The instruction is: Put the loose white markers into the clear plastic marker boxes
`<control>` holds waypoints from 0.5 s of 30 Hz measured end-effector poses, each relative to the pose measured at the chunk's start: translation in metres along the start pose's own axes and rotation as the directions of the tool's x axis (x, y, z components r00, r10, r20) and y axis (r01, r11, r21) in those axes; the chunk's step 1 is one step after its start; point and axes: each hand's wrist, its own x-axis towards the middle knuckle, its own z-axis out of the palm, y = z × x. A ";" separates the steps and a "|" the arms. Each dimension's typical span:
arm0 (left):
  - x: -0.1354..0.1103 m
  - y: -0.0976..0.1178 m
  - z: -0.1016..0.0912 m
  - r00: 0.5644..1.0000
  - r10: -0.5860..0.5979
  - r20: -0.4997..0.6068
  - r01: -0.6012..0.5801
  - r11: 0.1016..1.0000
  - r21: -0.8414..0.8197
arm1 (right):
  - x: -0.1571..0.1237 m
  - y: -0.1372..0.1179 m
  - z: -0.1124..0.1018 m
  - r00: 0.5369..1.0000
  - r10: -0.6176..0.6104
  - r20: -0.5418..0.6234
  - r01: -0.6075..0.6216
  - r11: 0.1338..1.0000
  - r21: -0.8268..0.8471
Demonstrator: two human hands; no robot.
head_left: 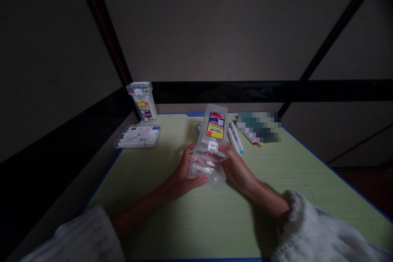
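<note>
A clear plastic marker case with a yellow and red label is held up over the middle of the green table. Its lid end points away from me and a white clasp faces me. My left hand grips the lower left part of the case, fingers wrapped round it. My right hand holds the lower right side, fingers closed on it. The case looks empty near its bottom, though the light is dim.
Loose white markers lie just behind the case. A flat case full of markers lies at the far left, and another case stands upright behind it. Dark frame bars run along the table's far edge.
</note>
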 end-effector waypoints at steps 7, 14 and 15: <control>0.000 -0.002 0.001 0.996 0.062 0.068 -0.056 0.994 -0.098 | 0.001 -0.008 0.001 0.998 0.055 -0.007 -0.054 0.988 0.145; 0.000 0.006 0.004 0.993 0.079 0.090 -0.075 0.996 -0.057 | 0.002 -0.012 -0.001 0.997 0.081 0.021 -0.083 0.989 0.123; -0.001 0.007 0.005 0.993 0.075 0.091 -0.071 0.996 -0.050 | 0.003 -0.013 -0.001 0.997 0.071 0.031 -0.074 0.991 0.115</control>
